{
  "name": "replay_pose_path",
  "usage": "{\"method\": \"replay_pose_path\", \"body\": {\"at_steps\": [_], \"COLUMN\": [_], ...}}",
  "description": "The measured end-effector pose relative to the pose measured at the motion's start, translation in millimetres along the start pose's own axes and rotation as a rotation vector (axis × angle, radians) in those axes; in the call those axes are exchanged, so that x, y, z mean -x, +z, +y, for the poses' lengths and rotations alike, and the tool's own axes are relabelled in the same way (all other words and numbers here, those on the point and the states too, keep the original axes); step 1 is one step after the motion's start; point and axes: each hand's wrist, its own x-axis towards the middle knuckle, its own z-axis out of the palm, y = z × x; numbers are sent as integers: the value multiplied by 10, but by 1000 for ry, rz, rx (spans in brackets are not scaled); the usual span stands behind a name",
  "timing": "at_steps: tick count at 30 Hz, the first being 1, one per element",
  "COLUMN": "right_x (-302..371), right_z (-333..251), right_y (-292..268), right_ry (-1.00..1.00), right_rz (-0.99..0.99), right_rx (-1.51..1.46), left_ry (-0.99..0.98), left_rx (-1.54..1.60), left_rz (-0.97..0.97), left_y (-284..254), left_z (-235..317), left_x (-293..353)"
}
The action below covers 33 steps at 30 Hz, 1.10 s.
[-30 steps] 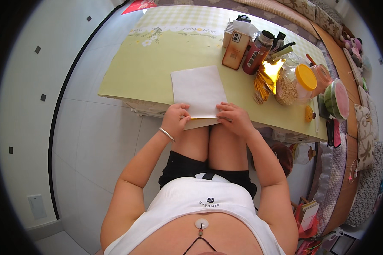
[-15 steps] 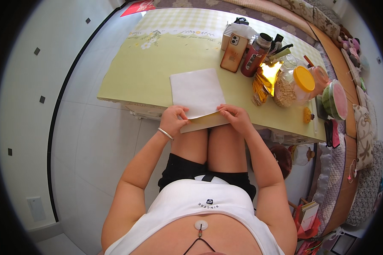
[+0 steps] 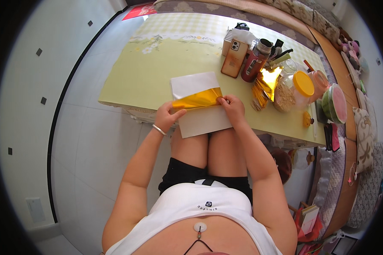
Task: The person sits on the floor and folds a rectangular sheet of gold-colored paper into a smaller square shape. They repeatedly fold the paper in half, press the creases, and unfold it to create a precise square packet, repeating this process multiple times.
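Note:
A square of gold foil paper with a white back [image 3: 195,83] lies at the near edge of the table. Its shiny gold face [image 3: 198,99] shows as a turned-over band across the middle. My left hand [image 3: 169,115] pinches the left end of this band, thumb toward the gold. At the right end, my right hand [image 3: 233,110] grips the band between thumb and fingers. Below it a white sheet [image 3: 205,121] extends over the table edge above my thighs. Whether that sheet is separate from the foil paper, I cannot tell.
On the table's right are a phone [image 3: 234,58], a dark red bottle [image 3: 256,61], crumpled gold foil [image 3: 268,83], a yellow-lidded jar [image 3: 300,85] and a watermelon-patterned container [image 3: 335,104]. A patterned cushion [image 3: 363,131] lies on the seat at right.
The near edge of the paper has been lifted and turned away from me, revealing the gold face. Both hands have moved slightly; more of the white sheet below is visible.

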Motion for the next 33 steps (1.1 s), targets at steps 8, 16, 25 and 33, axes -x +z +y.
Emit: {"method": "replay_pose_path", "body": {"at_steps": [8, 16, 25, 33], "right_x": [20, -91, -152, -179], "right_z": [-16, -144, -140, -245], "right_y": [93, 158, 295, 284], "right_ry": [127, 154, 128, 21], "right_rz": [31, 27, 76, 97], "right_rx": [-49, 250, 432, 584], "left_ry": [263, 47, 131, 206], "left_rx": [-368, -581, -737, -826], "left_rz": [245, 474, 554, 534], "left_y": [48, 216, 284, 274], "left_z": [-168, -90, -151, -216], "left_x": [-75, -99, -174, -231]}}
